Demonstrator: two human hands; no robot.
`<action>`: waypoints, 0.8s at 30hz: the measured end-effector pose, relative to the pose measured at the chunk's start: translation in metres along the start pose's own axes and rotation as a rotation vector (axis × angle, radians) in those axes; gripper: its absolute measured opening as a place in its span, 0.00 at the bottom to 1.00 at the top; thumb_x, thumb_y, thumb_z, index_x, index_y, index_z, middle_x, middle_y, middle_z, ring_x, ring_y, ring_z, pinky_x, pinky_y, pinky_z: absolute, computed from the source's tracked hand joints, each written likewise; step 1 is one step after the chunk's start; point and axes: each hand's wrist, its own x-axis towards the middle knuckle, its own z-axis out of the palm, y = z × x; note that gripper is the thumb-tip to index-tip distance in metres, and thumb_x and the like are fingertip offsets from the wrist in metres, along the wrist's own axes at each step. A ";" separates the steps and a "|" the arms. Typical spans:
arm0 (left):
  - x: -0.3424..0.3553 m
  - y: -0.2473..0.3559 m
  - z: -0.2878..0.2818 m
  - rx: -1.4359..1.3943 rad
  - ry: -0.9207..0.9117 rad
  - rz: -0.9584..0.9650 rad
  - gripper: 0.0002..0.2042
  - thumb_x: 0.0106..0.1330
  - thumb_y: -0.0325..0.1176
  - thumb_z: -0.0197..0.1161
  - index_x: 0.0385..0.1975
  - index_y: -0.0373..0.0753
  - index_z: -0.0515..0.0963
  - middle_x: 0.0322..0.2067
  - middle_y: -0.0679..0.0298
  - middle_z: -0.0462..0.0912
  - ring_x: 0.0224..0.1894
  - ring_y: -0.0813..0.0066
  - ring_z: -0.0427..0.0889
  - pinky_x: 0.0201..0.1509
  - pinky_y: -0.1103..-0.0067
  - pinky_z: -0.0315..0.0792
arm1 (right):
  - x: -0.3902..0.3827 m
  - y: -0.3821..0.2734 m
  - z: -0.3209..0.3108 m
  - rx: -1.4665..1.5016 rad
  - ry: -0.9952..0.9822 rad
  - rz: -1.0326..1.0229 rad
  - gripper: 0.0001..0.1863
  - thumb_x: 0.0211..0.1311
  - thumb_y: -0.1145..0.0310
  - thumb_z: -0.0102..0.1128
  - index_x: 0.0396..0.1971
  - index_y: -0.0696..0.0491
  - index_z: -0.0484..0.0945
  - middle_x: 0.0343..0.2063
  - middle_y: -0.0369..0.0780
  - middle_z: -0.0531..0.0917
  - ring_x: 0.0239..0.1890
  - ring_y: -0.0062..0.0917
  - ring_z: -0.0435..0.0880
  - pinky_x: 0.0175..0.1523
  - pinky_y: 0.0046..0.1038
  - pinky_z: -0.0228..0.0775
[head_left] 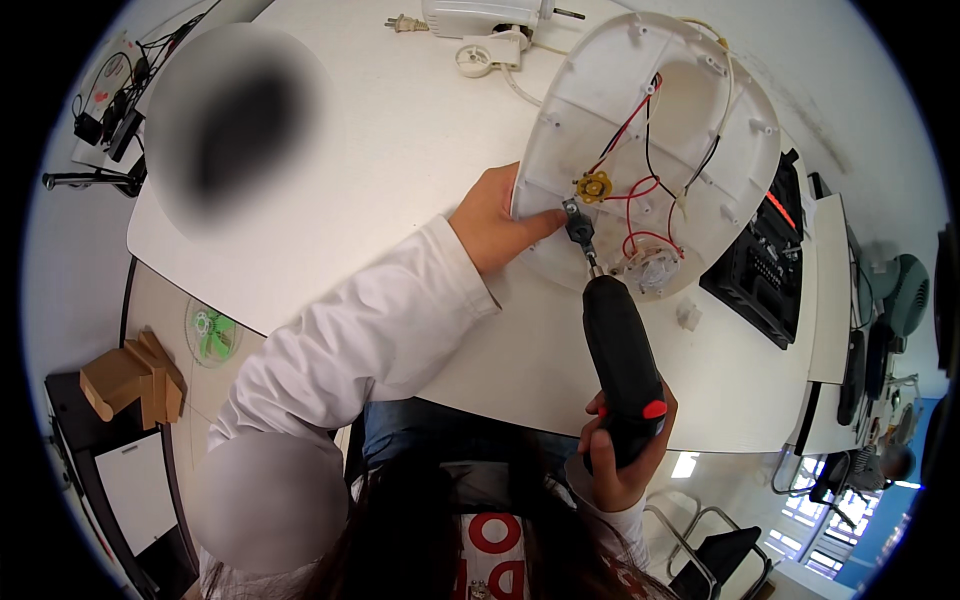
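My left hand grips the left rim of a white oval plastic housing, thumb inside and the other fingers out of sight behind the edge. The housing is tilted up with its hollow, ribbed inside toward me. Red, black and white wires run across it from a yellowish round part and a clear plastic-wrapped bundle. In my right hand is a black power screwdriver with a red button. Its bit points at a small dark piece by my left thumb; whether they touch a screw is hard to tell.
An open black tool case with bits lies at the table's right. Behind the housing stands a white motor unit with a plug and cord. A small clear scrap rests on the white table. A green fan part is on the floor.
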 end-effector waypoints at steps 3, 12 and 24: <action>0.000 0.001 0.000 0.018 -0.004 -0.022 0.16 0.58 0.22 0.61 0.47 0.31 0.74 0.40 0.60 0.82 0.42 0.75 0.79 0.49 0.77 0.72 | 0.000 0.000 -0.001 0.003 -0.001 0.015 0.37 0.53 0.72 0.58 0.63 0.61 0.52 0.35 0.45 0.78 0.30 0.19 0.77 0.38 0.21 0.71; 0.001 -0.002 0.001 -0.020 -0.002 -0.005 0.15 0.58 0.23 0.60 0.46 0.31 0.74 0.38 0.61 0.82 0.41 0.76 0.79 0.47 0.77 0.72 | 0.000 0.001 -0.001 -0.013 0.000 0.009 0.37 0.54 0.72 0.58 0.63 0.61 0.52 0.35 0.45 0.79 0.30 0.20 0.77 0.39 0.22 0.71; 0.001 -0.004 0.000 -0.074 -0.004 0.016 0.14 0.59 0.25 0.61 0.45 0.32 0.74 0.38 0.61 0.82 0.40 0.76 0.79 0.47 0.78 0.72 | 0.000 -0.001 -0.001 -0.001 0.003 0.029 0.37 0.53 0.73 0.57 0.63 0.61 0.53 0.37 0.45 0.78 0.34 0.22 0.78 0.41 0.23 0.71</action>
